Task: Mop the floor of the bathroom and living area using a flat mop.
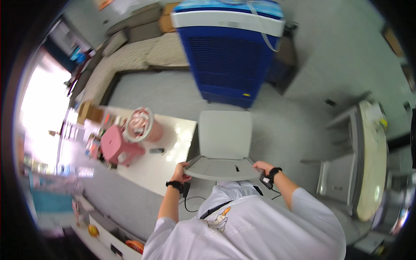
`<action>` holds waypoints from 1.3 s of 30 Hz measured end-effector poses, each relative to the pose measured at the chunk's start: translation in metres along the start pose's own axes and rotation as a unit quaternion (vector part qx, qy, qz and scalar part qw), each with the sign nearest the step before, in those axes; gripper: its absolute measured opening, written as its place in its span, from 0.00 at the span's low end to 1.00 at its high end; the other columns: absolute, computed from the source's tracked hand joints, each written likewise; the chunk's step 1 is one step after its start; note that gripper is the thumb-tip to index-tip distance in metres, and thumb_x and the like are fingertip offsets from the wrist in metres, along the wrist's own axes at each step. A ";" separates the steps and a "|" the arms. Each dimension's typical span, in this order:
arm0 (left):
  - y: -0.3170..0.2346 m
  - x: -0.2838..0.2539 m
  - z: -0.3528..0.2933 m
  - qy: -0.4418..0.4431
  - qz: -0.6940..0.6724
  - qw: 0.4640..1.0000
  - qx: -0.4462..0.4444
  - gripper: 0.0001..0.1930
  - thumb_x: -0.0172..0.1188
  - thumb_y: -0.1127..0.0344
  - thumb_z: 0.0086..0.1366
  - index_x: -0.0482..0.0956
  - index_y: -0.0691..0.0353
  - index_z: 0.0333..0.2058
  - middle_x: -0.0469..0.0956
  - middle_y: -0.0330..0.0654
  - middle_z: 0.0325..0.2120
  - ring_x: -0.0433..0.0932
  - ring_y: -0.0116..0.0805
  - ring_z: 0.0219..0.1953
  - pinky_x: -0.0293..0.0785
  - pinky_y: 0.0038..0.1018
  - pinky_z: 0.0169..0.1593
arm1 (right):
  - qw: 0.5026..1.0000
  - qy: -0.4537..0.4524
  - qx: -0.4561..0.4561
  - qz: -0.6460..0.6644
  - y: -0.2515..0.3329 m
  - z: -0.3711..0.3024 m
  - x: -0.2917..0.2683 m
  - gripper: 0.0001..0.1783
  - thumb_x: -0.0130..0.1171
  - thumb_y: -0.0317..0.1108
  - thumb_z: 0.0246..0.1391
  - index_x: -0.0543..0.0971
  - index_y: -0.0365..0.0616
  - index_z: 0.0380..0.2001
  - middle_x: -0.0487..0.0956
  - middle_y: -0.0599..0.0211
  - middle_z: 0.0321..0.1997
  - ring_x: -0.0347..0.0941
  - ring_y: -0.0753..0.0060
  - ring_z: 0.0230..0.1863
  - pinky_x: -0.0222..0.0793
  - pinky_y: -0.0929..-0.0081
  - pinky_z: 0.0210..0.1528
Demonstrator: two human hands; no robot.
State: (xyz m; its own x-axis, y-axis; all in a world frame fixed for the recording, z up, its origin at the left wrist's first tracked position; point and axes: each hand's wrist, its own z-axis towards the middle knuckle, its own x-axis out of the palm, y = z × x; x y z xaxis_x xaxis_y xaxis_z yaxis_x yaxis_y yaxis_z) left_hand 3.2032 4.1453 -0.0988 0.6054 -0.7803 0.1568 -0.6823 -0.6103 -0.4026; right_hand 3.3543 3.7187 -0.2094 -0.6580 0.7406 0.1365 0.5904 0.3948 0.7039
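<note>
My two hands (180, 170) (261, 166) on one grey chair (224, 143); one pink stool (117, 149), one blue cooler (229, 52), one white table (169, 147).

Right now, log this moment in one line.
left hand: grips grey chair backrest | right hand: grips same backrest | nearby: white table, pink stool

The left hand (179, 171) and right hand (261, 167) grip the near corners of a grey chair (224, 149), whose legs are hidden beneath its seat. The fingers curl under the chair's rim, out of sight. Left of the chair, clutter beside the pink stool (117, 149) on the white table (167, 162) is too blurred to identify. Behind the chair, the blue cooler (229, 52) loses its top to the picture's edge.
</note>
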 end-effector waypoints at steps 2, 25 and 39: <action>0.006 -0.003 0.007 0.027 -0.051 0.998 -0.004 0.09 0.53 0.55 0.49 0.67 0.52 0.24 0.65 0.34 0.15 0.62 0.28 0.15 0.60 0.24 0.20 | 0.967 0.003 -0.236 -0.099 -0.032 -0.001 -0.014 0.09 0.52 0.36 0.46 0.76 0.45 0.30 0.75 0.70 0.28 0.70 0.72 0.25 0.66 0.69 0.24; 0.239 0.057 0.057 -0.041 0.100 0.994 -0.029 0.10 0.49 0.56 0.58 0.66 0.52 0.21 0.62 0.33 0.15 0.61 0.30 0.15 0.70 0.32 0.25 | 0.743 -0.358 0.011 0.565 -0.237 -0.250 -0.111 0.21 0.51 0.44 0.53 0.65 0.43 0.46 0.71 0.51 0.44 0.70 0.53 0.43 0.71 0.51 0.44; 0.346 0.559 -0.043 0.280 0.371 0.885 0.022 0.26 0.52 0.45 0.57 0.66 0.57 0.47 0.65 0.38 0.30 0.64 0.29 0.22 0.66 0.29 0.28 | 0.506 -0.461 -0.163 0.711 -0.383 -0.562 -0.190 0.35 0.50 0.47 0.52 0.53 0.39 0.56 0.68 0.50 0.43 0.70 0.56 0.41 0.71 0.54 0.47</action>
State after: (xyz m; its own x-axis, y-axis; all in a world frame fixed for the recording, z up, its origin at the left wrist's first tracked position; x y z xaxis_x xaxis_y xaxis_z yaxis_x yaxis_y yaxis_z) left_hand 3.2877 3.4926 -0.1116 -0.3096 -0.9170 0.2514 -0.7829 0.0958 -0.6147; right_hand 2.9901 3.1212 -0.1135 0.9088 0.1497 0.3894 -0.0455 -0.8922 0.4493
